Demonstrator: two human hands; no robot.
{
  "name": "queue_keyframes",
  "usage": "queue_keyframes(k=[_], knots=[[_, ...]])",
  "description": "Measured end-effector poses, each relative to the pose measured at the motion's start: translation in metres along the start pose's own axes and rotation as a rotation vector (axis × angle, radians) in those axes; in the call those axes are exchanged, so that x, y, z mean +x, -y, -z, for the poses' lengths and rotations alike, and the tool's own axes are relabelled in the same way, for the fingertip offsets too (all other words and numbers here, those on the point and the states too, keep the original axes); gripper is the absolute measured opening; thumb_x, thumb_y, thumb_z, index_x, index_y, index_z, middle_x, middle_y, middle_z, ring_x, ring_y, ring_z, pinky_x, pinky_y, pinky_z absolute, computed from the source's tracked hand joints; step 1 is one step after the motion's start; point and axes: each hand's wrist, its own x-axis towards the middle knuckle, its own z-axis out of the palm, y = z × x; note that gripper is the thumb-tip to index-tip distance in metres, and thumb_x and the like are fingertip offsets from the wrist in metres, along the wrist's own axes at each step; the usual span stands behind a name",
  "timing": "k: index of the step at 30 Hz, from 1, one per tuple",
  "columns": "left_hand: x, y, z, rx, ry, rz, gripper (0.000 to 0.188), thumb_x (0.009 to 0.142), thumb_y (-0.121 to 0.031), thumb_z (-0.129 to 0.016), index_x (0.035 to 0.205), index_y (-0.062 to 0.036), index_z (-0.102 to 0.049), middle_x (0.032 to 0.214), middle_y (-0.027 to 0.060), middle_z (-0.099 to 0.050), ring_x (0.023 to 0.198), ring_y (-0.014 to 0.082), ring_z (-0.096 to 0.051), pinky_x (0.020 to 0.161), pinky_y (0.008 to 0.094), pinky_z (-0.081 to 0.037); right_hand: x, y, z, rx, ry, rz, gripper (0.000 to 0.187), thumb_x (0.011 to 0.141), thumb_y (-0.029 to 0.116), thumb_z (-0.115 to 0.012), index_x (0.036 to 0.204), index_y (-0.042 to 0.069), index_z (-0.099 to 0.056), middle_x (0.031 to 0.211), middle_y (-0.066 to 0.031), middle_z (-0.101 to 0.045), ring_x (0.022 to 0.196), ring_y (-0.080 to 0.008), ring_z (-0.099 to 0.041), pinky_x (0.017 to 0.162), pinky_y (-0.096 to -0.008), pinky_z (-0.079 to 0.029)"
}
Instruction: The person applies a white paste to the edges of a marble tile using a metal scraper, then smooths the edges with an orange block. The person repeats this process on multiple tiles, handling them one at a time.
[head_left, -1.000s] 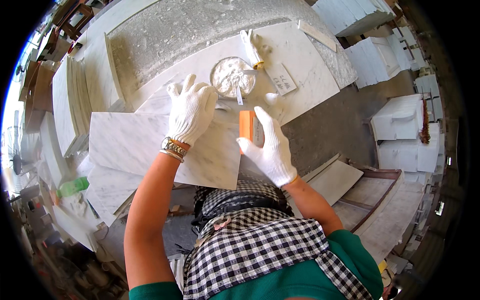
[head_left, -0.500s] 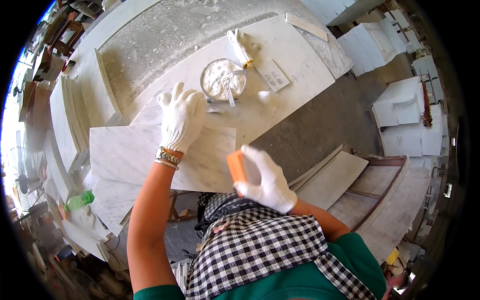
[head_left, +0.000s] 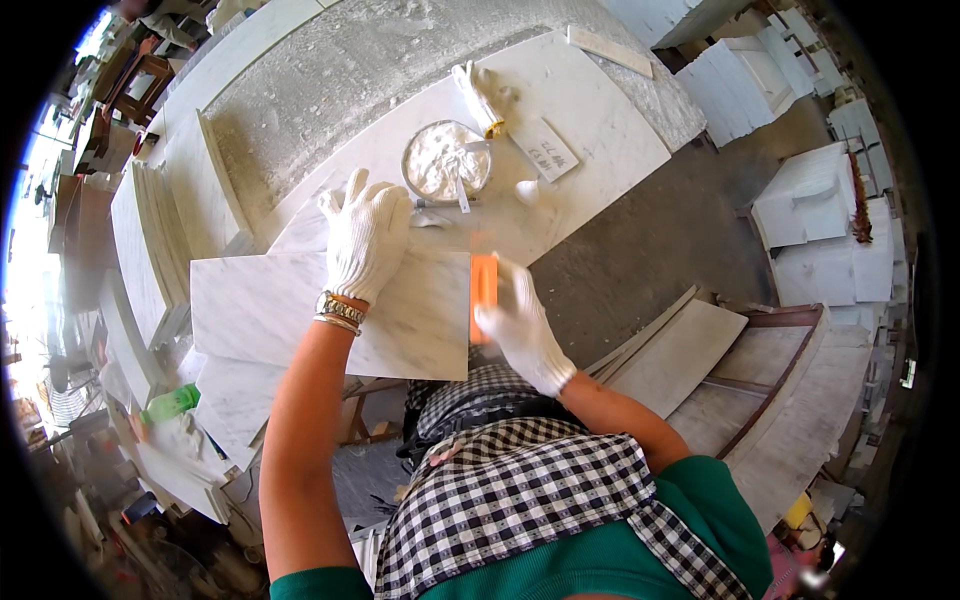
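A white glove covers my left hand [head_left: 368, 235]. It rests on a grey-veined white marble tile [head_left: 260, 300], its palm over the far edge and its fingers spread beyond. In my gloved right hand [head_left: 520, 325] is an orange rectangular block [head_left: 484, 298], gripped between thumb and fingers. The block lies along the tile's right edge, slightly blurred. Just beyond the tile, a round bowl [head_left: 408, 175] holds white paste [head_left: 440, 158] with a flat-bladed spatula [head_left: 462, 193] standing in it. A small white lump [head_left: 527, 192] sits to its right.
A larger marble slab [head_left: 600, 130] carries the bowl, a pair of gloves [head_left: 475, 95] and a small marked tile [head_left: 545, 150]. Tile stacks [head_left: 145, 260] stand at left. A green bottle [head_left: 172, 402] is lower left. Leaning panels [head_left: 680, 355] and white blocks [head_left: 800, 195] are at right.
My right hand has brought the orange block forward, turning it upright against the tile's right edge. My left hand stays on the tile.
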Motion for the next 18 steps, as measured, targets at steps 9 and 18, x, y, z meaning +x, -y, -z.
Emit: queue_keyframes(k=[9,18], knots=[[0.003,-0.009,0.000,-0.034,0.026,-0.027,0.026,0.100,-0.026,-0.055,0.110,-0.0104,-0.074,0.123,0.0070,-0.071,0.140,0.0405,-0.048,0.115,0.0701,-0.020,0.004,-0.006,-0.001,-0.443,-0.295,0.518,0.076,0.089,0.029,-0.076,0.149,0.000,-0.041,0.131,-0.0263,-0.059,0.116,-0.0379,-0.065,0.096,-0.0426,-0.054],[-0.013,-0.006,0.016,-0.084,0.139,-0.344,0.021,0.096,-0.025,-0.058,0.098,-0.0113,-0.075,0.112,0.0066,-0.072,0.134,0.0346,-0.050,0.112,0.0681,-0.028,-0.045,-0.009,0.051,-0.201,-0.266,0.294,0.077,0.089,0.025,-0.077,0.152,-0.003,-0.041,0.149,-0.0238,-0.052,0.138,-0.0330,-0.053,0.115,-0.0421,-0.041]])
